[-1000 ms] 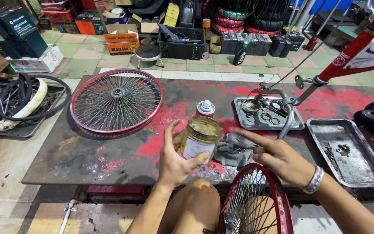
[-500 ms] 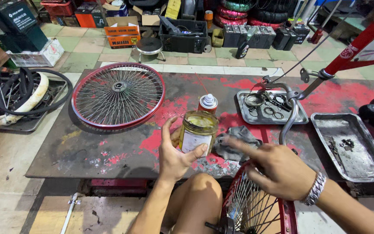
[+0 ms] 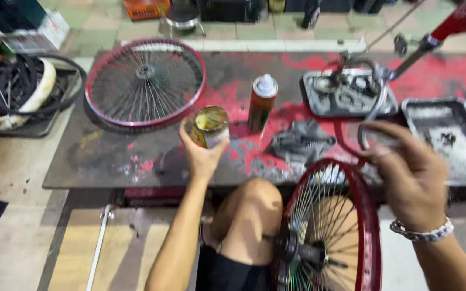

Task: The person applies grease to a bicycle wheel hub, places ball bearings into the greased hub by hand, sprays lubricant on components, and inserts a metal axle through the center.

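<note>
My left hand (image 3: 200, 153) grips an open glass jar (image 3: 209, 125) of yellowish grease, lifted off the paint-stained metal sheet (image 3: 136, 156). My right hand (image 3: 408, 175) hovers above the red spoked wheel (image 3: 327, 226) that stands against my knee; its fingers are curled and I see nothing in them. A spray bottle with a white cap (image 3: 261, 102) stands just behind the jar. A grey rag (image 3: 300, 140) lies between the two hands.
A second red spoked wheel (image 3: 145, 81) lies flat at the back left. Two metal trays (image 3: 346, 94) (image 3: 449, 134) with small parts sit at the right, under a red bicycle frame (image 3: 459, 19). Tyres and tubes (image 3: 22, 97) are piled at the left.
My left hand has lifted the jar off the sheet and tilted it toward me. My right hand has drawn back from the jar to the right, above the wheel.
</note>
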